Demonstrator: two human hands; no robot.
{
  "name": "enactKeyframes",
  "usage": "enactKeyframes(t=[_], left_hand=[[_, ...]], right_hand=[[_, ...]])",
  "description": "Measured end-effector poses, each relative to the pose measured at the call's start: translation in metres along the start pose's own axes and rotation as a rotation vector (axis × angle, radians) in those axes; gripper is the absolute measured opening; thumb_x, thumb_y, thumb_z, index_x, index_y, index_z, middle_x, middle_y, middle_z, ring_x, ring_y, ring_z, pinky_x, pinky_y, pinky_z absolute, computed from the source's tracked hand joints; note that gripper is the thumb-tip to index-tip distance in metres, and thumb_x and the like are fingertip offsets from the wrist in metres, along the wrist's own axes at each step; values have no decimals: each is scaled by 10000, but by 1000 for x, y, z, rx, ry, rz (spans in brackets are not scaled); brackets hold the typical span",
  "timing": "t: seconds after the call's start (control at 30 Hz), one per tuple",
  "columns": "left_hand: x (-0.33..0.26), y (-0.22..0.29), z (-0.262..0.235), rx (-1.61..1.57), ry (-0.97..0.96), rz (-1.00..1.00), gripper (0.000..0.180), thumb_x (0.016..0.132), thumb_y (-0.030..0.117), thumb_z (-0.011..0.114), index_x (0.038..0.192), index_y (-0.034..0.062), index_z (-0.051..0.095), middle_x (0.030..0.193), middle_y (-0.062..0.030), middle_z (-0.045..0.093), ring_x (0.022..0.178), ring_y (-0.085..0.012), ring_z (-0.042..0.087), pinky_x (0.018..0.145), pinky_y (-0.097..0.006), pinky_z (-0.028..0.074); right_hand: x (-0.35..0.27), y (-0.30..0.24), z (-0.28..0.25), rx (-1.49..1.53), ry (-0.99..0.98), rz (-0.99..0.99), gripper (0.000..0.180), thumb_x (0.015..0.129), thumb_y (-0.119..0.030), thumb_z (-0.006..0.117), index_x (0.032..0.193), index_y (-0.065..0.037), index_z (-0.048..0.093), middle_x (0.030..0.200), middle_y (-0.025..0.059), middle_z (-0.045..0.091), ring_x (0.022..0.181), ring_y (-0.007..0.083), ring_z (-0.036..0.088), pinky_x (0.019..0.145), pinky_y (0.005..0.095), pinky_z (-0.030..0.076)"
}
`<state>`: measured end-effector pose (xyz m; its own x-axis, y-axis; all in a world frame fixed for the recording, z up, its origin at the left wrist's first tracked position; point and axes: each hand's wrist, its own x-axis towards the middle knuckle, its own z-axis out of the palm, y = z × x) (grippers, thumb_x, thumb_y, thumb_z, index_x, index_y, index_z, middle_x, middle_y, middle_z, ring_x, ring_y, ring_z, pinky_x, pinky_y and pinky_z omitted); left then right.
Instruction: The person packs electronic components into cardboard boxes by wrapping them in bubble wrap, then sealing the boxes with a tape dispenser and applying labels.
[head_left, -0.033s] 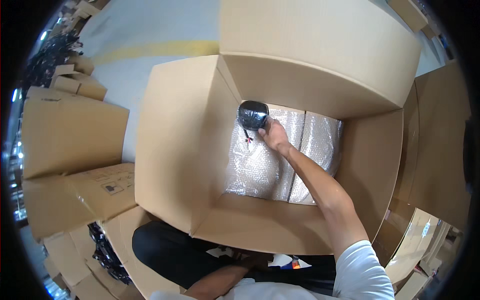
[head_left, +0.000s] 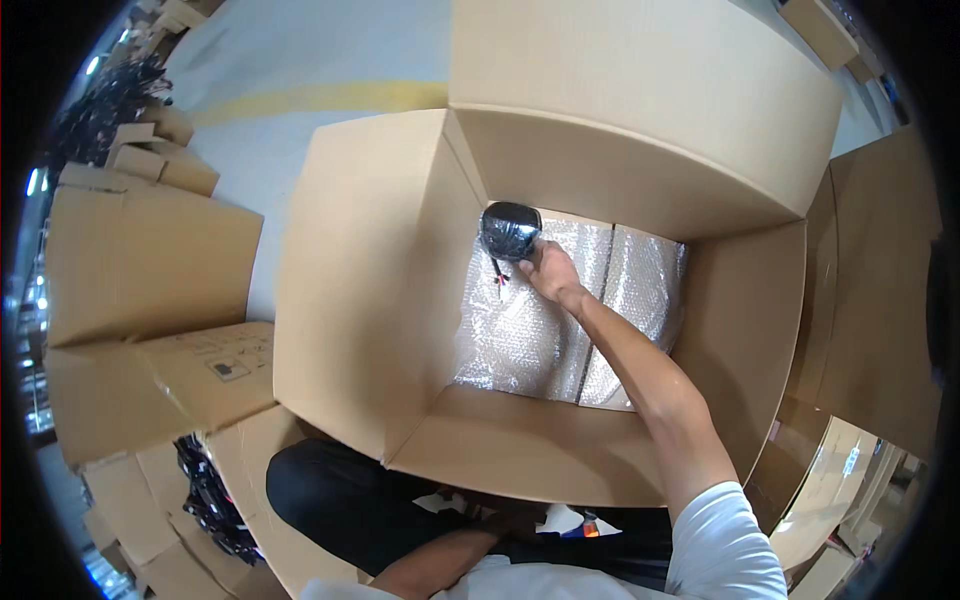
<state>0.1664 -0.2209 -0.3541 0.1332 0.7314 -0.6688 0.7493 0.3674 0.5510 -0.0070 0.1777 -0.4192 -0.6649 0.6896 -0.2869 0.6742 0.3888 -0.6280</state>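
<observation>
The right grip [head_left: 548, 268] sits deep in the open box [head_left: 370, 300], in its far left corner. Walls stand close ahead and to its left. Rightward and back toward the person, the bubble wrap [head_left: 520, 340] floor lies bare. Above is open; the flaps seem folded clear.

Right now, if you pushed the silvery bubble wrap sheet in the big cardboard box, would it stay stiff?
Probably not. The silvery bubble wrap sheet shows creases and folds, so it likely flops and bends. It looks thin and air-filled, so probably very light, and might slide on the big cardboard box.
</observation>
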Motion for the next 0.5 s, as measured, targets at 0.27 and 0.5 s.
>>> enactKeyframes(t=[0.27, 0.5], left_hand=[[32, 26, -16, -22, -134, -85, 493, 898, 427, 591, 1239, 80, 670, 1289, -156, 648, 1192, -347, 609, 1035, -433, 468], [21, 24, 57, -243, -798, -92, 581, 917, 533, 554, 1147, 21, 700, 1192, -198, 682, 1092, -360, 660, 941, -474, 506]], right_hand=[[-46, 56, -17, -298, -577, -409, 342, 999, -309, 554, 1252, -100, 647, 1104, 209, 683, 996, 361, 653, 923, 448, 511], [-77, 26, -101, -295, -578, -214, 521, 969, -368, 629, 1325, 8, 580, 1239, 229, 646, 1187, 346, 610, 1046, 411, 469]])
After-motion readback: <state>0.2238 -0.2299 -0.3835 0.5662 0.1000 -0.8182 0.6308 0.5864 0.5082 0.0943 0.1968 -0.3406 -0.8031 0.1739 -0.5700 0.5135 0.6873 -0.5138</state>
